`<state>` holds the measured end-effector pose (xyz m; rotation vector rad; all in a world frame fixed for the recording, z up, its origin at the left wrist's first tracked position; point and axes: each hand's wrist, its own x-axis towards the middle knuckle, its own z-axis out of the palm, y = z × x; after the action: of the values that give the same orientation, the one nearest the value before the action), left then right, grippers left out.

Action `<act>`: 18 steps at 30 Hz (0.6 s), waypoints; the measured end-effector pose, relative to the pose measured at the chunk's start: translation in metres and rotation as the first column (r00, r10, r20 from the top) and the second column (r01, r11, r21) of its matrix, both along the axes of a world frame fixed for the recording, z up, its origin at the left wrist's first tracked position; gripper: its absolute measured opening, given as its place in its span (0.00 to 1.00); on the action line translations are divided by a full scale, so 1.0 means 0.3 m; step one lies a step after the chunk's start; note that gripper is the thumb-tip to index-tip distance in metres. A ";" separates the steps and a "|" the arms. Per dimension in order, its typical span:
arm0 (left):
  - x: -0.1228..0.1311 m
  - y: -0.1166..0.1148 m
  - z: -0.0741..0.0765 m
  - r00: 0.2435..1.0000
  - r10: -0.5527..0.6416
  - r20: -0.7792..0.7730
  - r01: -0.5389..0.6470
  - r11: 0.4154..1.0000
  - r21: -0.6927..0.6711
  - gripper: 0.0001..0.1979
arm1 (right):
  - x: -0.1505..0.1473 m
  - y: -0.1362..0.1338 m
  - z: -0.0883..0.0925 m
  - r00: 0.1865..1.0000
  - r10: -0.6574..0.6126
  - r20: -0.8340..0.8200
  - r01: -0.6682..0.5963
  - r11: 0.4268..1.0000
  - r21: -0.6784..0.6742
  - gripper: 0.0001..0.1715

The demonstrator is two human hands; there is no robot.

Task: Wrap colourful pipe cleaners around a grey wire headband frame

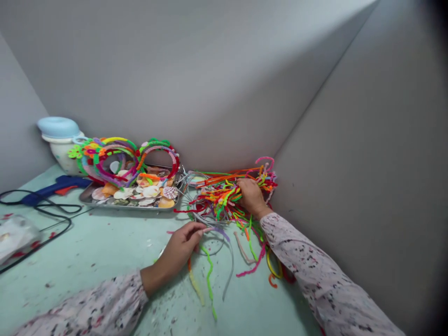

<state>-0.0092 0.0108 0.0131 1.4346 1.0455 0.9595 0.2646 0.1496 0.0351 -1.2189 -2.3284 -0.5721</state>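
My left hand (182,246) is closed in a pinch around a pink-and-purple pipe cleaner (220,231), low over the table. Below those fingertips, a green pipe cleaner (209,275) and an orange-and-yellow one (194,284) trail toward me, beside a thin grey hoop (229,261). Farther back, my right hand (252,195) reaches into a tangled heap of colourful pipe cleaners (220,196), its fingers curled on some of them. Its fingertips are partly hidden by the heap. Grey wire hoops (196,179) lie at the heap's left side.
A metal tray (129,208) of seashells (151,192) carries fuzzy headbands (159,147). Left of it lie a blue glue gun (52,187), a black cord (66,219) and a plastic bag (17,238). A white tub (65,151) with a blue lid stands behind. Grey walls (332,163) border the table.
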 end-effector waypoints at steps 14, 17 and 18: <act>0.011 0.022 0.144 0.923 0.334 -0.191 -0.216 0.860 0.462 0.12 | 0.015 -0.033 -0.061 0.998 -0.003 -0.060 0.015 0.979 0.202 0.13; 0.024 0.127 0.198 0.926 0.319 -0.201 -0.237 0.908 0.345 0.14 | 0.014 -0.034 -0.059 0.998 -0.003 -0.064 0.015 0.980 0.196 0.14; 0.029 0.166 0.207 0.931 0.285 -0.228 -0.207 0.928 0.311 0.15 | 0.013 -0.034 -0.055 0.998 -0.007 -0.062 0.019 0.982 0.188 0.14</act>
<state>-0.0005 0.0607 0.0752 1.7330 1.3590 1.1534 0.2684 0.1395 0.0187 -1.1483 -2.1619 -0.7310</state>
